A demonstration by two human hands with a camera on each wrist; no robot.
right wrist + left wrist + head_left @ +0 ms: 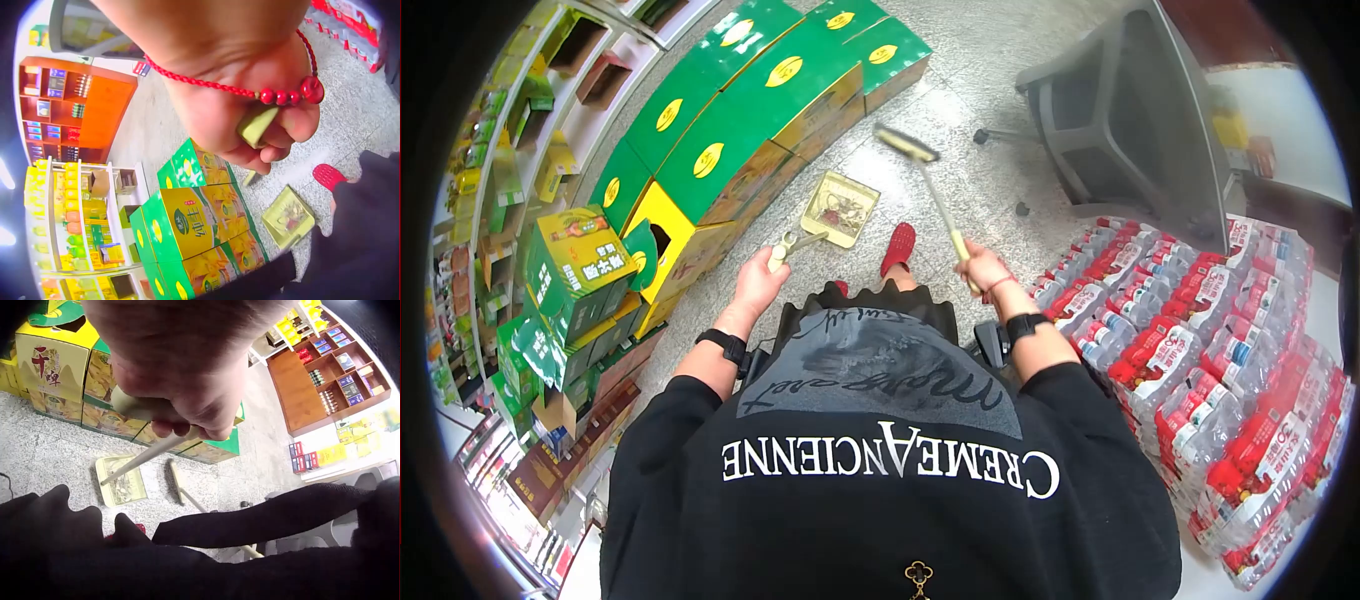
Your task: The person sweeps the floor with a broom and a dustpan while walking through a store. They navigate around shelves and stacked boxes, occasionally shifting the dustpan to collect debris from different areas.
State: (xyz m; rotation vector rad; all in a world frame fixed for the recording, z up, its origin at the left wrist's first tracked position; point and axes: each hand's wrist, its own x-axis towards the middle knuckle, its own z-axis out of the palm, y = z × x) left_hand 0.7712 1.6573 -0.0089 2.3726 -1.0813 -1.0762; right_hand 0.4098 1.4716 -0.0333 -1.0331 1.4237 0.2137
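The left hand (760,283) grips the handle of a pale yellow dustpan (840,208), which lies on the floor with debris in it. In the left wrist view the fingers of that hand (181,375) are curled round the handle, and the dustpan (125,481) is below. The right hand (985,268) holds the light stick of a broom (945,205); its dark-edged head (907,143) is up and to the right of the dustpan. In the right wrist view, the right hand (250,106) wraps round the handle's end (257,127).
Stacked green and yellow cartons (740,110) line the left of the dustpan, with shelves (510,170) beyond. A grey mesh chair (1100,110) stands at the upper right, above packs of red-labelled bottles (1190,340). A red shoe (898,248) is just right of the dustpan.
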